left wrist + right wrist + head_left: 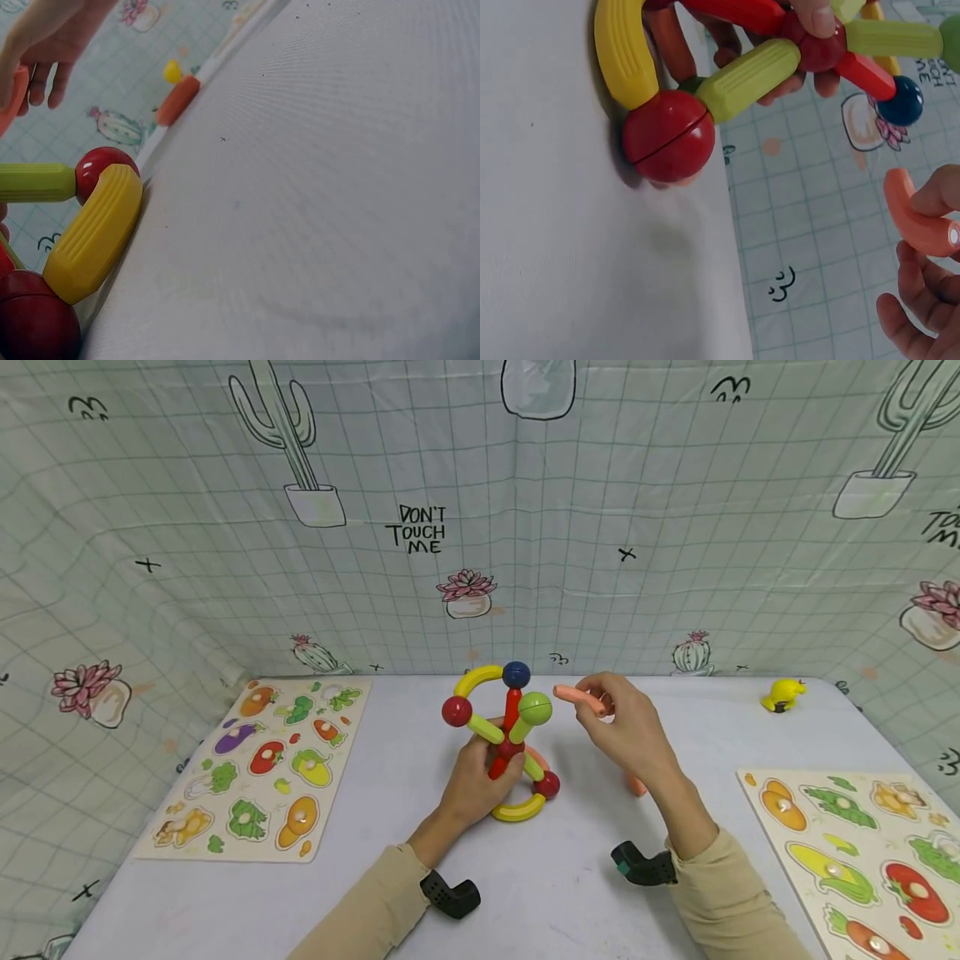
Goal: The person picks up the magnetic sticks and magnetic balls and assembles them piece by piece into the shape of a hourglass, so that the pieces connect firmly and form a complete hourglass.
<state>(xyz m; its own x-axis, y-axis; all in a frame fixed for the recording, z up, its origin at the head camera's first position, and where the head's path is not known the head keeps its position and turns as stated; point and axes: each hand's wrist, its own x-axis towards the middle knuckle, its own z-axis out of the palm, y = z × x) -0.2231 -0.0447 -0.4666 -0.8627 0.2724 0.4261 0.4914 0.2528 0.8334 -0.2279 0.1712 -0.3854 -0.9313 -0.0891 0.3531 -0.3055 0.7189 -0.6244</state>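
A magnetic stick-and-ball construction stands on the table. My left hand (480, 783) grips it around the middle red ball (510, 749), the thumb on that ball in the right wrist view. Green and red sticks spread from there to a blue ball (516, 674), a green ball (536, 708) and red balls at the left and lower right. One curved yellow stick (478, 678) arches at the top; another (97, 232) lies at the base. To the right, my right hand (630, 727) pinches a curved orange stick (922, 232) in the air, apart from the construction.
Another orange stick (636, 785) lies on the table beneath my right forearm. Vegetable puzzle boards lie at the left (281, 718) and the right (817, 827). A small yellow toy (783, 695) sits at the back right, near the patterned cloth (570, 602).
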